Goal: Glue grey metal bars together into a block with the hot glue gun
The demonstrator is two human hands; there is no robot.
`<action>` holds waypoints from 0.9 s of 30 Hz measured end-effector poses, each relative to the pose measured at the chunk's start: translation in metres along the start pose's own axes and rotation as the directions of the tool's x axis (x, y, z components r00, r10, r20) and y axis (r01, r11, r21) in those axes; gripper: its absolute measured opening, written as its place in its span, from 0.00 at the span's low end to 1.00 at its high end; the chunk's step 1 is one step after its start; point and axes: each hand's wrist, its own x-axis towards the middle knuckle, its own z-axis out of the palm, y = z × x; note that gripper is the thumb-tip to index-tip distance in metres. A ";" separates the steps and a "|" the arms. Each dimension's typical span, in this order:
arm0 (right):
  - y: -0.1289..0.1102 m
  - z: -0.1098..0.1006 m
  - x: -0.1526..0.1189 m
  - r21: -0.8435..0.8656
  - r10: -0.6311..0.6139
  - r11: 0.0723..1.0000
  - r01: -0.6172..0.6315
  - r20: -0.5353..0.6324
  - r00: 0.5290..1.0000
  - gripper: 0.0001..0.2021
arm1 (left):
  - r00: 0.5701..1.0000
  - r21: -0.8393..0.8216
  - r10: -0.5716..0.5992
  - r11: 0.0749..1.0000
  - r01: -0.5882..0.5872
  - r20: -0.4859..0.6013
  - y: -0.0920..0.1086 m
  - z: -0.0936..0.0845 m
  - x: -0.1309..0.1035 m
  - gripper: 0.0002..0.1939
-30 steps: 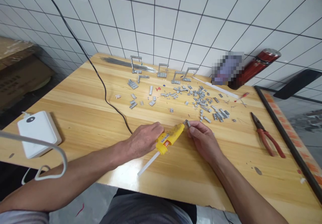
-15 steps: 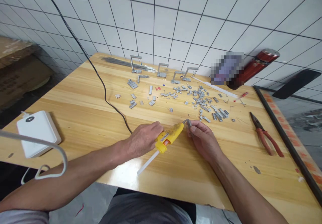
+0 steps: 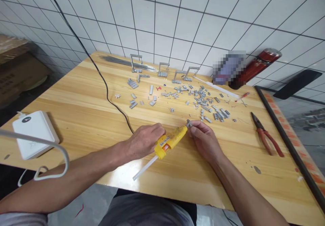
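My left hand [image 3: 146,138] is wrapped round the handle of a yellow hot glue gun [image 3: 172,139]. A white glue stick [image 3: 145,167] juts out of the gun's back end toward the table's near edge. Between the thumb and fingers of my right hand [image 3: 205,138] is a small grey metal piece [image 3: 189,122], partly hidden by the fingertips. The gun's nozzle points at this piece and meets or nearly meets it. Beyond my hands lies a loose heap of similar grey pieces [image 3: 202,98].
Several small grey frames [image 3: 162,69] stand along the tiled wall, near a bundle of thin rods [image 3: 122,62]. Pliers [image 3: 265,134] and a red flask [image 3: 256,68] are on the right. At left sit a white power bank [image 3: 35,134] and a black cord [image 3: 108,95].
The glue gun has shifted slightly, its glue stick swinging down and left. The grey piece has turned a little in my right hand's fingers.
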 end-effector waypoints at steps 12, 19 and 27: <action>0.002 -0.002 -0.001 -0.027 -0.014 1.000 0.014 0.003 1.000 0.14 | 0.999 0.025 -0.024 0.999 0.023 0.031 -0.001 0.001 -0.001 0.05; 0.001 -0.001 -0.002 -0.037 -0.016 0.999 0.016 0.006 1.000 0.13 | 0.997 0.034 -0.042 0.999 0.041 0.059 -0.001 0.000 -0.001 0.04; 0.000 0.001 -0.002 -0.032 -0.024 0.999 0.024 0.012 1.000 0.12 | 1.000 0.045 0.001 0.999 -0.001 -0.007 0.000 0.000 0.002 0.07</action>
